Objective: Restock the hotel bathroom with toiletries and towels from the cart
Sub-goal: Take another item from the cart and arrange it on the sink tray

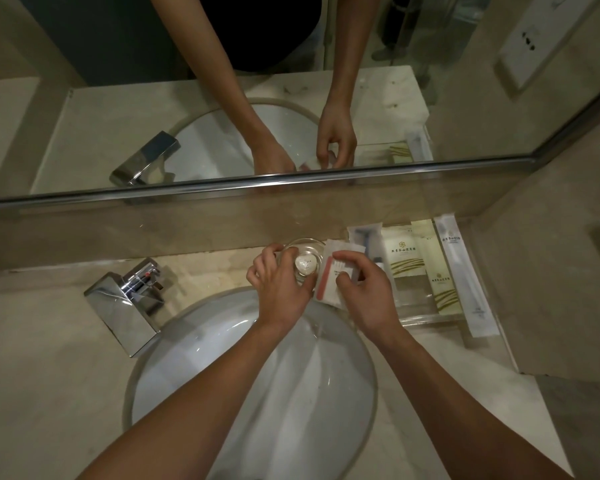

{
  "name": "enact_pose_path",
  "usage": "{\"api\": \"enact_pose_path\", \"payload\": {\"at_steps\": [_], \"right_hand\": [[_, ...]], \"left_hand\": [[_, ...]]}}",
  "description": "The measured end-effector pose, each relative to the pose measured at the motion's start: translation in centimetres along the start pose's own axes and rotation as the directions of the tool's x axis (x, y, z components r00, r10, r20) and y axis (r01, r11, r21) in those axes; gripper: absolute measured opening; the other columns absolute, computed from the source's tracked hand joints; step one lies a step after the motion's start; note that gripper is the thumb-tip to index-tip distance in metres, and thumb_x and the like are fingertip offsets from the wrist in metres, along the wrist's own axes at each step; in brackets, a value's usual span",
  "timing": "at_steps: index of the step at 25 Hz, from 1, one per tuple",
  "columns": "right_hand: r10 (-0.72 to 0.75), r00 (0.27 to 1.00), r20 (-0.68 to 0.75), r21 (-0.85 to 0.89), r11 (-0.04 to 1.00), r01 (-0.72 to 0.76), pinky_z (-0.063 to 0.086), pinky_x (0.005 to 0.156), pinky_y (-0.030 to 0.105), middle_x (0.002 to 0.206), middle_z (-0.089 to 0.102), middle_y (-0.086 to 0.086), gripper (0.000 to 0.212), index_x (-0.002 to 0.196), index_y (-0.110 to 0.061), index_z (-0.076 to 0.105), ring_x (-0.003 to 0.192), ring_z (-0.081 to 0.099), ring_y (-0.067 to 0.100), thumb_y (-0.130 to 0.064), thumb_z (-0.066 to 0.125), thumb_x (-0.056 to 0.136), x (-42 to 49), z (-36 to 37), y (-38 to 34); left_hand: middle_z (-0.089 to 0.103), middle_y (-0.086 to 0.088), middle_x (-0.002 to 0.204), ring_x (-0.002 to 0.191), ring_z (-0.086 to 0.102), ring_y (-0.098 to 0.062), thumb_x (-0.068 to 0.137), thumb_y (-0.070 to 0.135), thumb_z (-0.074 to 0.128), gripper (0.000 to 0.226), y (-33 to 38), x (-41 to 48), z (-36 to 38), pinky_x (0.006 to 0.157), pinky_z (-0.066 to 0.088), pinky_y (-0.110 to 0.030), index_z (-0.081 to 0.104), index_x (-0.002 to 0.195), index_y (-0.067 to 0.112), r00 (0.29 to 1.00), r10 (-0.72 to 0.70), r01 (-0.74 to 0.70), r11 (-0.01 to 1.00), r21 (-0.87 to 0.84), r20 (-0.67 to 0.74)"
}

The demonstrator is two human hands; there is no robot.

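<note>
Our left hand (pixel 281 289) curls round a small clear glass dish (pixel 305 244) holding a round white soap (pixel 306 266), at twelve o'clock of the glossy oval basin (pixel 222 375). Our right hand (pixel 368 289) pinches a flat white packet (pixel 331 277) with a pink strip, touching the dish at its three o'clock; our fingers hide its lower end. Further toward three o'clock, a clear tray (pixel 430 319) bears cream sachets (pixel 405 261), print unreadable. A square chrome tap (pixel 125 303) stands at nine o'clock.

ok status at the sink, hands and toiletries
Left hand grips glass dish holding round soap. Right hand pinches white packet beside it. Sachet tray close on the right, nothing blocking.
</note>
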State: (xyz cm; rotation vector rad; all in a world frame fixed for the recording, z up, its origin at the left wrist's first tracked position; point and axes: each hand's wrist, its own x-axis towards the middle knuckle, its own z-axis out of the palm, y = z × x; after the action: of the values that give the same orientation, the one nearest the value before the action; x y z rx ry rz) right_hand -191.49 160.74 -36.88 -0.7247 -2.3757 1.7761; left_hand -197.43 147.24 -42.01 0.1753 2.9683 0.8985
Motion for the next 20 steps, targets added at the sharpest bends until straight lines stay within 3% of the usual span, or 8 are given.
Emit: {"api": "enact_pose_path", "payload": {"at_steps": [3,7,10,14,17,20], "right_hand": [[-0.017,1.000,-0.001,-0.002,1.000,0.017,0.053,0.081,0.028,0.102,0.066,-0.031,0.042,0.111,-0.027,0.070,0.087,0.064,0.012,0.003,0.058,0.085,-0.3,-0.4,-0.1],[-0.025,1.000,0.015,0.022,0.999,0.024,0.051,0.093,0.030,0.110,0.066,-0.023,0.041,0.112,-0.026,0.068,0.097,0.062,0.003,0.003,0.058,0.086,-1.5,-1.4,-0.5],[-0.005,1.000,0.030,0.044,0.999,0.004,0.053,0.093,0.034,0.113,0.066,-0.019,0.043,0.115,-0.029,0.066,0.095,0.062,0.004,0.001,0.057,0.086,-2.5,-2.6,-0.5],[-0.016,0.998,0.054,0.032,0.999,0.014,0.054,0.075,0.035,0.109,0.066,-0.013,0.047,0.120,-0.036,0.062,0.073,0.057,0.016,-0.004,0.060,0.086,-4.2,-4.8,-0.6],[-0.017,0.998,0.060,0.040,0.999,0.015,0.053,0.081,0.023,0.124,0.061,-0.018,0.047,0.125,-0.034,0.060,0.088,0.062,0.007,-0.004,0.061,0.088,-5.3,-6.7,-0.6],[-0.008,0.998,0.066,0.054,0.999,0.005,0.054,0.090,0.026,0.124,0.063,-0.012,0.048,0.130,-0.028,0.059,0.104,0.064,0.008,-0.003,0.062,0.089,-6.4,-8.9,-0.1]], "left_hand": [[0.038,-0.002,0.140,0.132,0.024,-0.021,0.083,0.044,0.071,0.049,-0.3,-0.6,-0.5,0.105,0.015,-0.038,0.053,0.126,0.027,0.999,0.019,-0.020,1.000,0.021,0.044],[0.037,-0.006,0.145,0.137,0.027,-0.025,0.090,0.038,0.066,0.045,0.0,-2.3,-1.9,0.111,0.015,-0.045,0.053,0.132,0.025,0.996,0.087,-0.087,0.996,0.009,-0.005],[0.042,-0.001,0.144,0.135,0.032,-0.022,0.096,0.030,0.055,0.039,1.7,-3.9,-3.2,0.113,0.016,-0.046,0.053,0.134,0.026,0.978,0.208,-0.208,0.978,0.014,-0.032],[0.054,0.012,0.134,0.130,0.042,-0.006,0.100,0.035,0.047,0.035,5.5,-6.3,-4.4,0.112,0.017,-0.035,0.054,0.134,0.031,0.970,0.243,-0.234,0.948,-0.217,0.017],[0.061,0.018,0.123,0.114,0.054,0.005,0.102,0.037,0.052,0.029,7.7,-7.5,-4.3,0.109,0.020,-0.026,0.056,0.131,0.035,0.972,0.217,-0.168,0.912,-0.375,0.092],[0.068,0.016,0.106,0.094,0.061,0.006,0.098,0.033,0.059,0.025,9.4,-8.5,-3.5,0.107,0.038,-0.038,0.063,0.123,0.032,0.976,0.145,-0.050,0.874,-0.484,0.162]]}}
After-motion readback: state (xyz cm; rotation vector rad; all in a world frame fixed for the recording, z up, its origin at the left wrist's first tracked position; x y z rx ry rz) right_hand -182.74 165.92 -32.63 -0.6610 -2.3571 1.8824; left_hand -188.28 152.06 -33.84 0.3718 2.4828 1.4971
